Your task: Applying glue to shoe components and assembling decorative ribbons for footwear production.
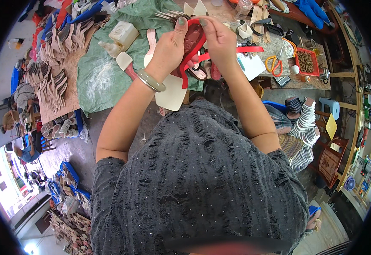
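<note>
Both my hands hold a dark red shoe insole (pixel 191 41) up over the edge of the workbench. A bright red strip (pixel 250 49) runs along its rim, with a loose end stretching right behind my right wrist. My left hand (pixel 171 46), with a bangle on its wrist, grips the insole's left edge, thumb on top. Opposite it, my right hand (pixel 220 41) pinches the strip and the rim at the upper right. Some fingers of both hands are hidden behind the insole. Below my left hand lies a cream sole-shaped piece (pixel 171 94).
Green cloth (pixel 92 63) with white powder covers the bench's left, under a cloudy plastic container (pixel 123 35). Stacked curved insoles (pixel 53 87) stand farther left. At right are orange-handled scissors (pixel 274 63), a phone (pixel 282 81) and a red basket (pixel 298 63) of small brown pieces.
</note>
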A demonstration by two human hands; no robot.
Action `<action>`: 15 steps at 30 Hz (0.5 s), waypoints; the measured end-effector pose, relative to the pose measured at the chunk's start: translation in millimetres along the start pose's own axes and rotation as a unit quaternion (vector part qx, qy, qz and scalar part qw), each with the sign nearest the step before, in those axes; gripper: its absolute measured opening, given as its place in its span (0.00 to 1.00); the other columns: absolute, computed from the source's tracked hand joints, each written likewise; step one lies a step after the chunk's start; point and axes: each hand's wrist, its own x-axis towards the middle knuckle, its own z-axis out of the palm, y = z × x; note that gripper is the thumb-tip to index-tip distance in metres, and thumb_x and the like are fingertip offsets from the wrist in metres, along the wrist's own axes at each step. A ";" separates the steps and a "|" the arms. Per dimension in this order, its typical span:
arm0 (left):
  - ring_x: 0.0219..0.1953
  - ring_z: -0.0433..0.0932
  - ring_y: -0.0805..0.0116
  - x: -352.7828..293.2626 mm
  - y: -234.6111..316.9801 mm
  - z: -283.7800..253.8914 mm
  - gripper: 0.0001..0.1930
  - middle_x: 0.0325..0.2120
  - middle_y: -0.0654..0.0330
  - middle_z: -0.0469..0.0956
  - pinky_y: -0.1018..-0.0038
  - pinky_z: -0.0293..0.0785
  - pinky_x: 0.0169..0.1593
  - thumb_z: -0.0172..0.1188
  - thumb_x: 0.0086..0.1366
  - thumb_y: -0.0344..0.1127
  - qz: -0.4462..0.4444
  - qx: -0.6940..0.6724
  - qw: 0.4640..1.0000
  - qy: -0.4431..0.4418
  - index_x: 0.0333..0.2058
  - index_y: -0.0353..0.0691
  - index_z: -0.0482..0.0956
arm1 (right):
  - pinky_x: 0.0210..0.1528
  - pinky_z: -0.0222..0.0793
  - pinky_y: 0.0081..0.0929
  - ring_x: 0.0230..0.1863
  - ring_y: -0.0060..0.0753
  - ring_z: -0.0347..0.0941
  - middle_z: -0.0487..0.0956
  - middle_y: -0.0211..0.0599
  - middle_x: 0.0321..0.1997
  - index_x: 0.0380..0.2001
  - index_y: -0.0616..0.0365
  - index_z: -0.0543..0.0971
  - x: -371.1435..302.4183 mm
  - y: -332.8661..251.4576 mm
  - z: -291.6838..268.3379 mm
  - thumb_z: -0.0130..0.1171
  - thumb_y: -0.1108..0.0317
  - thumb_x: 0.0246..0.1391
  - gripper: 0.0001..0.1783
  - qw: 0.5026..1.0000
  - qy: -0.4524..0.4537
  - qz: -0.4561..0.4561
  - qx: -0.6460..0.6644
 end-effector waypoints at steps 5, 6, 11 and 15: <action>0.16 0.74 0.72 0.1 -2.6 6.7 0.39 0.16 0.57 0.75 0.77 0.72 0.21 0.32 0.68 0.67 0.035 -0.020 0.999 0.027 0.31 0.32 0.77 | 0.41 0.75 0.30 0.38 0.42 0.79 0.81 0.40 0.39 0.42 0.58 0.79 1.9 4.1 5.7 0.58 0.70 0.55 0.11 0.977 0.042 -0.152 -0.147; 0.16 0.74 0.71 0.0 -2.8 5.7 0.38 0.16 0.57 0.75 0.77 0.72 0.21 0.34 0.69 0.66 0.024 -0.017 0.999 0.034 0.31 0.32 0.77 | 0.42 0.75 0.30 0.40 0.41 0.79 0.81 0.40 0.40 0.45 0.58 0.78 1.7 4.0 5.3 0.59 0.70 0.54 0.14 0.979 0.024 -0.154 -0.134; 0.16 0.74 0.71 0.2 -3.8 -4.9 0.35 0.16 0.58 0.75 0.76 0.71 0.20 0.40 0.69 0.63 0.046 0.043 0.997 0.032 0.30 0.31 0.78 | 0.46 0.73 0.27 0.45 0.35 0.77 0.79 0.41 0.45 0.57 0.56 0.70 -10.0 -0.8 -1.5 0.65 0.68 0.50 0.29 0.992 -0.065 -0.098 -0.045; 0.19 0.74 0.73 -1.7 -3.0 -9.4 0.29 0.19 0.60 0.76 0.77 0.72 0.24 0.45 0.69 0.58 0.036 0.049 0.998 -0.025 0.36 0.32 0.77 | 0.44 0.73 0.22 0.41 0.24 0.75 0.77 0.36 0.41 0.60 0.56 0.66 -14.7 0.7 -9.5 0.67 0.70 0.48 0.36 0.995 -0.095 -0.029 0.008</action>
